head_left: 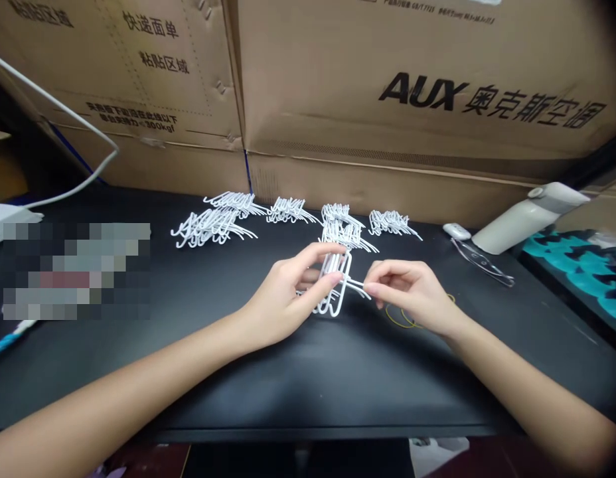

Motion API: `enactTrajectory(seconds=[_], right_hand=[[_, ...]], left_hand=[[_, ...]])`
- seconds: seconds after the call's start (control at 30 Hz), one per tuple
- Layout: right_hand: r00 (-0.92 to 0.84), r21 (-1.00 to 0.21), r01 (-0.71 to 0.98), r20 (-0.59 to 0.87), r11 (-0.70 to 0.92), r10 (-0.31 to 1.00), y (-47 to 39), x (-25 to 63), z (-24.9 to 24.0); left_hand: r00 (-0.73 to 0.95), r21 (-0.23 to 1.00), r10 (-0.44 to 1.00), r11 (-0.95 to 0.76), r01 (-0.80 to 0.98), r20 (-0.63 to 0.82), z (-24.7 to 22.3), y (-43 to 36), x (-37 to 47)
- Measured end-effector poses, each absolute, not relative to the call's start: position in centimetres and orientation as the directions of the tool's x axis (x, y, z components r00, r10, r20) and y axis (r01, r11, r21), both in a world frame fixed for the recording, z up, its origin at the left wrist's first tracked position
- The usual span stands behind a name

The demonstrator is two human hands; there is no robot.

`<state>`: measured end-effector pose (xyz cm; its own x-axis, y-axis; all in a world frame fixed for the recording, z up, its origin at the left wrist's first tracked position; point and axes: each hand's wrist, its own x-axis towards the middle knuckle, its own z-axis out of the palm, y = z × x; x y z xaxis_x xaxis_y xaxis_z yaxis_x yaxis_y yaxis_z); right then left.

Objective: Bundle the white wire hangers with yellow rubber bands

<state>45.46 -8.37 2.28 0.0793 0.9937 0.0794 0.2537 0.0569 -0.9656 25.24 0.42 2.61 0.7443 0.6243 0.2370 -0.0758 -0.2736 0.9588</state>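
Observation:
A bundle of white wire hooks (pixel 344 285) is held above the dark tabletop, its bent loops pointing down and toward me. My left hand (pixel 293 285) is closed around it, thumb on the near side and fingers on the far side. At the bundle's right, my right hand (pixel 407 289) pinches the straight wire ends between thumb and fingers. Its other fingers are curled in. Thin yellow rubber bands (pixel 402 322) lie on the table beneath the right hand, partly hidden by it.
Behind the hands lie several piles of similar white hooks (pixel 208 226). Large cardboard boxes (pixel 338 86) wall off the back. To the right are a pale bottle (pixel 522 219) lying tilted, a small white object (pixel 456 231) and a teal patterned item (pixel 577 272). A white cable (pixel 64 93) hangs left.

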Motion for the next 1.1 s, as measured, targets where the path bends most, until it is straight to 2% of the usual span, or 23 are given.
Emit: enactTrajectory(seconds=[0.17,0.37,0.53,0.77,0.87,0.93,1.03,1.1], right_hand=[[0.088,-0.972,0.209,0.124,0.103,0.988,-8.6,44.4,1.9],[0.073,-0.925,0.302,0.262,0.229,0.962,-9.1,44.3,1.1],[0.091,-0.94,0.295,0.206,0.172,0.974,-9.5,43.2,0.5],[0.123,-0.907,0.362,0.277,0.217,0.953,-9.4,42.1,0.1],[0.132,-0.901,0.376,0.282,0.215,0.95,-8.8,42.6,0.0],[0.088,-0.825,0.511,0.33,0.242,0.94,-8.5,43.0,-0.2],[-0.124,-0.566,0.765,0.339,0.307,0.933,-8.2,43.4,-0.9],[-0.243,-0.413,0.84,0.291,0.351,0.925,-8.1,43.6,-1.2]], left_hand=[[0.728,0.96,0.639,-0.264,-0.094,0.247,2.5,0.2,25.2],[0.738,0.965,0.632,-0.244,-0.1,0.236,2.3,0.2,25.3],[0.745,0.974,0.636,-0.206,-0.091,0.204,2.1,0.2,25.4],[0.759,0.981,0.626,-0.17,-0.09,0.178,2.6,0.1,25.5],[0.743,0.986,0.649,-0.094,-0.136,0.164,2.9,0.9,25.6],[0.689,0.986,0.712,-0.031,-0.162,0.136,3.1,1.7,25.7],[0.578,0.98,0.813,0.049,-0.195,0.074,3.2,2.9,25.8],[0.542,0.973,0.839,0.09,-0.213,0.041,3.1,3.3,25.8]])
